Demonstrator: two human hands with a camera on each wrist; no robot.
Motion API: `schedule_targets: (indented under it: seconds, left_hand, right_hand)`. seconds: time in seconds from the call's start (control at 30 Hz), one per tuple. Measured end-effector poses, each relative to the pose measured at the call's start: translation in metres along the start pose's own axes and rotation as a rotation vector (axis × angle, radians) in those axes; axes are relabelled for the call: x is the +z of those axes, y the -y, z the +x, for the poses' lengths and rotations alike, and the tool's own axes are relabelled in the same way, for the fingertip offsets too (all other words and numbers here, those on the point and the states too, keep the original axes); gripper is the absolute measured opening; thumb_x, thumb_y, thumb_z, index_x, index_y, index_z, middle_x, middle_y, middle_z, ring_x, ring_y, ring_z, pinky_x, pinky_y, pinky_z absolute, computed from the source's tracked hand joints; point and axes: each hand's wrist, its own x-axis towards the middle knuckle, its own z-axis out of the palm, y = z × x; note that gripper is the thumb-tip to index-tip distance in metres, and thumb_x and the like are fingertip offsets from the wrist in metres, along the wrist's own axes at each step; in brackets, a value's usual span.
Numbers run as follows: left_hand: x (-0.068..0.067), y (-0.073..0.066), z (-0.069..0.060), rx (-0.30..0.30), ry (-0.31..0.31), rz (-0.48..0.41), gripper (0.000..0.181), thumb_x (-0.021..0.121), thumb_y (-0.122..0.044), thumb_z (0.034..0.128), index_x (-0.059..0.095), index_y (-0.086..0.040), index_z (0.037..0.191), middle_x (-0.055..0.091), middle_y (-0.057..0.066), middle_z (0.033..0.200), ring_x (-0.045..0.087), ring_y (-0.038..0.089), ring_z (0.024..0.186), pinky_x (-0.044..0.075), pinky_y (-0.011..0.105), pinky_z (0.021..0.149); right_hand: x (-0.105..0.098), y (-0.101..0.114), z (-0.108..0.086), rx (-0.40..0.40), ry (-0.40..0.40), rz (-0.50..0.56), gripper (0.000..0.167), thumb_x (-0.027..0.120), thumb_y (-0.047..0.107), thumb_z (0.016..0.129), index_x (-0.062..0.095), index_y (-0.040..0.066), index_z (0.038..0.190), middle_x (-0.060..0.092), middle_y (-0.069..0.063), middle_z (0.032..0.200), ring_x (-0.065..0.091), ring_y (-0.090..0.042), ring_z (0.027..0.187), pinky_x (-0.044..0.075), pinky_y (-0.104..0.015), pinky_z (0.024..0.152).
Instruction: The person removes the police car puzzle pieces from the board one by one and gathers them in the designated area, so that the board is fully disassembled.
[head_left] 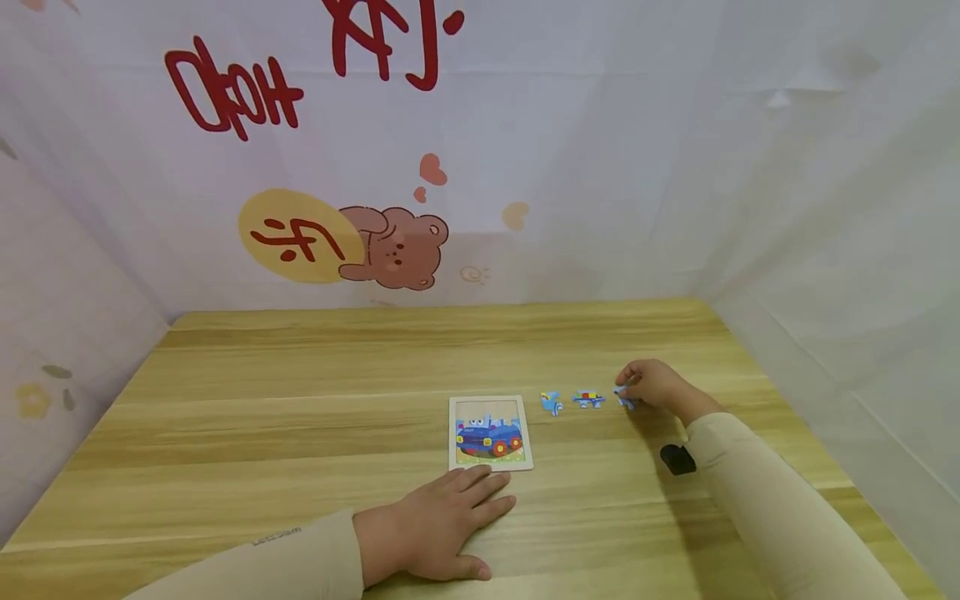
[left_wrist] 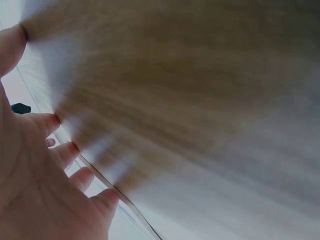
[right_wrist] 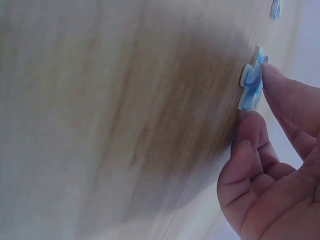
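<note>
A jigsaw puzzle board point(head_left: 453, 433) with a pale frame lies on the table, its lower part showing a blue cartoon truck and its upper part bare. My left hand point(head_left: 438, 525) rests palm down, fingers spread, the fingertips at the board's near edge. To the right, my right hand point(head_left: 656, 385) pinches a blue puzzle piece point(right_wrist: 252, 85) between thumb and fingers, at the tabletop. The fingers partly cover that piece in the head view. Between board and right hand lie two loose pieces: a light blue puzzle piece point(head_left: 551, 403) and a multicoloured puzzle piece point(head_left: 588, 399).
The wood-grain table point(head_left: 315, 367) reaches back to a white printed curtain point(head_left: 585, 150), which also hangs along both sides. A small black object point(head_left: 678, 459) shows beside the right sleeve point(head_left: 772, 500).
</note>
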Motion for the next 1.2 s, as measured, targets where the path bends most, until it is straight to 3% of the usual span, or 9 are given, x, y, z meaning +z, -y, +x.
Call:
schedule_targets:
  seconds: [0.33, 0.57, 0.9, 1.2]
  left_hand:
    - [0.002, 0.000, 0.000, 0.002, -0.011, 0.022, 0.076, 0.040, -0.067, 0.0923, 0.031, -0.021, 0.152, 0.027, 0.004, 0.157, 0.029, 0.026, 0.142, 0.034, 0.042, 0.109]
    - [0.004, 0.001, 0.001, 0.011, -0.031, 0.036, 0.075, 0.040, -0.065, 0.0931, 0.033, -0.019, 0.152, 0.029, 0.005, 0.157, 0.030, 0.026, 0.141, 0.035, 0.042, 0.109]
    - [0.003, 0.000, 0.001, -0.001, -0.011, 0.020, 0.076, 0.040, -0.066, 0.0926, 0.032, -0.020, 0.152, 0.027, 0.004, 0.157, 0.028, 0.026, 0.142, 0.034, 0.041, 0.110]
    - [0.003, 0.000, 0.002, 0.001, -0.007, 0.038, 0.076, 0.039, -0.067, 0.0924, 0.031, -0.021, 0.152, 0.026, 0.003, 0.158, 0.028, 0.025, 0.142, 0.034, 0.041, 0.110]
  right_hand:
    - [0.004, 0.006, 0.003, 0.007, -0.174, -0.068, 0.027, 0.057, 0.013, 0.096, 0.058, -0.005, 0.116, 0.054, -0.026, 0.112, 0.054, -0.036, 0.097, 0.048, -0.041, 0.074]
    - [0.016, 0.025, 0.008, -0.098, -0.279, -0.005, 0.028, 0.059, 0.012, 0.096, 0.060, -0.005, 0.117, 0.058, -0.023, 0.112, 0.055, -0.038, 0.103, 0.049, -0.047, 0.083]
    - [0.039, 0.060, 0.012, -0.175, -0.229, 0.085, 0.025, 0.060, 0.009, 0.095, 0.062, -0.005, 0.116, 0.060, -0.017, 0.107, 0.056, -0.028, 0.094, 0.049, -0.036, 0.077]
    - [0.069, 0.101, 0.015, -0.250, -0.148, 0.130, 0.023, 0.061, 0.008, 0.094, 0.063, -0.003, 0.114, 0.062, -0.013, 0.103, 0.057, -0.023, 0.090, 0.049, -0.034, 0.076]
